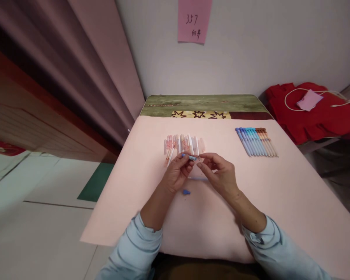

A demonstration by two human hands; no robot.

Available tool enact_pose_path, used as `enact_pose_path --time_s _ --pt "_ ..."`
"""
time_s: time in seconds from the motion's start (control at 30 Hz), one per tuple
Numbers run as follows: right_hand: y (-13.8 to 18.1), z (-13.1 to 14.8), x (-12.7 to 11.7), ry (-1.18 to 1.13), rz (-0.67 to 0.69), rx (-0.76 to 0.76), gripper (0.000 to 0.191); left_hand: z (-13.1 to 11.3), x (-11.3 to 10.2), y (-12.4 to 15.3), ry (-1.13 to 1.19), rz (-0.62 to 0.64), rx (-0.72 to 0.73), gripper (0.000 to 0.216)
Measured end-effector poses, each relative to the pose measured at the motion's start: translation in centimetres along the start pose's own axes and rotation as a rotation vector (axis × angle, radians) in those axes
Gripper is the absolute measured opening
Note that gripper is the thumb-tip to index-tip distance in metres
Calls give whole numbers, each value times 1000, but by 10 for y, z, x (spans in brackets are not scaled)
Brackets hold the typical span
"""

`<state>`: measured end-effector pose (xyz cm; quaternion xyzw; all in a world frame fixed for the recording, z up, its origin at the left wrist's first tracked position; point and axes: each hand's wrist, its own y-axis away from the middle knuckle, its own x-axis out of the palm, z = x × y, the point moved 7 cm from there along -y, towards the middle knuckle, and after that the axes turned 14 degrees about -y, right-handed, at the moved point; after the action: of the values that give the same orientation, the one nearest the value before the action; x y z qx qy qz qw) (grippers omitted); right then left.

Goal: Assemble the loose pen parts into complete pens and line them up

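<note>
My left hand (177,173) is closed in a pinch on a short blue pen part (191,157), which lies across its fingertips. Close to the right end of that part, the thumb and index finger of my right hand (220,171) come together; whatever is between them is too small to make out. Below my hands, a small dark-blue pen piece (186,192) lies on the table. A pale blue tube (197,178) rests partly hidden behind my wrists. Just beyond my fingers is a pile of pink and clear pen barrels and white refills (182,143).
Pens in blue, turquoise and brown (256,143) lie in a neat row at the right. Pale pink paper (128,186) covers the table, whose green-patterned back edge (204,102) meets the wall. A red cloth (315,116) with a white cable sits beyond the right side.
</note>
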<state>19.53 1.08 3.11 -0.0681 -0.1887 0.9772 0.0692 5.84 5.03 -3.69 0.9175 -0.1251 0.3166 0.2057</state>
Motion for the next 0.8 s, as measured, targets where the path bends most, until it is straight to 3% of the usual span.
enact_pose_path --time_s 0.23,0.47,0.8 --pt "3 -27 3 -237 -17 282 25 3 4 0 -175 -29 70 27" --pt "12 -63 17 -717 -72 765 40 -10 8 4 -480 -73 348 24" --pt "15 -72 21 -839 -85 829 41 -13 8 5 -617 -92 475 21"
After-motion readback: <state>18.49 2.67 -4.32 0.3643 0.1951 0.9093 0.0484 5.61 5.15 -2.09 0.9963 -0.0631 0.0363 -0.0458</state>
